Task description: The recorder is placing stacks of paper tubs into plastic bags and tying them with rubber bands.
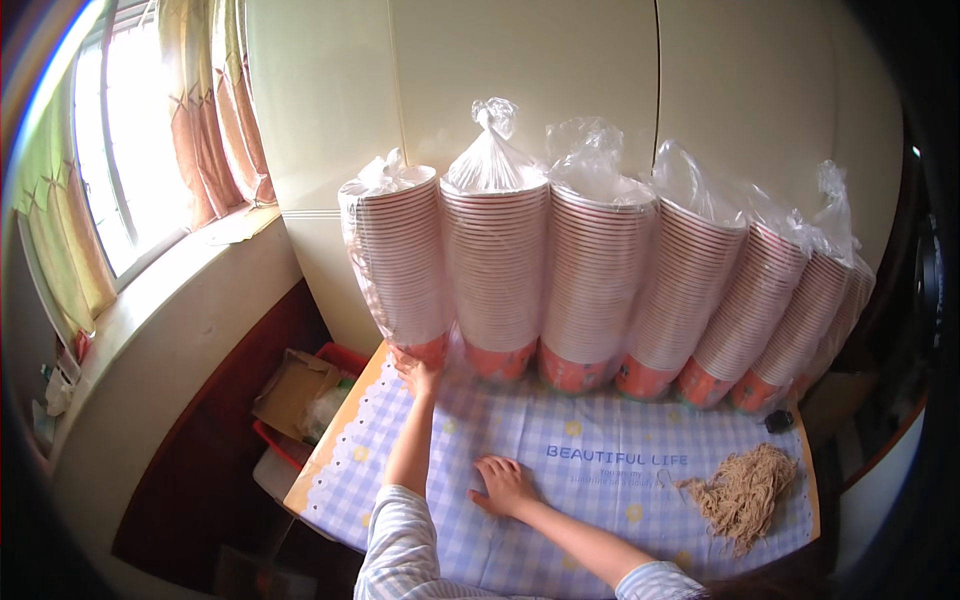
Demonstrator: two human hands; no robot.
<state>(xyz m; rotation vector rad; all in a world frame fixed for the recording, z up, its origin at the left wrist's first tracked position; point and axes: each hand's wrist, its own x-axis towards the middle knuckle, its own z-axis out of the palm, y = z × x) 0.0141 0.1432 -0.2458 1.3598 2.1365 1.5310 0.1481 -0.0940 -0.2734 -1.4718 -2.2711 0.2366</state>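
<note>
Tall bagged stacks of paper cups stand in a row along the far side of the table. My left hand [418,372] is at the bottom of the leftmost stack of paper cups [398,260], its fingers curled against the orange base and partly hidden. Clear plastic wraps this stack and is gathered on top. To its right, almost touching, stands a second stack of paper cups [495,270] in a knotted bag. My right hand [503,487] lies flat on the checked tablecloth [470,550], fingers spread, holding nothing.
More bagged cup stacks [595,280] continue to the right. A tangled heap of brown string [748,492] and a small black object [778,421] lie on the table's right side. Left of the table are a red crate [277,443] with cardboard [295,392] and a curtained window [135,140].
</note>
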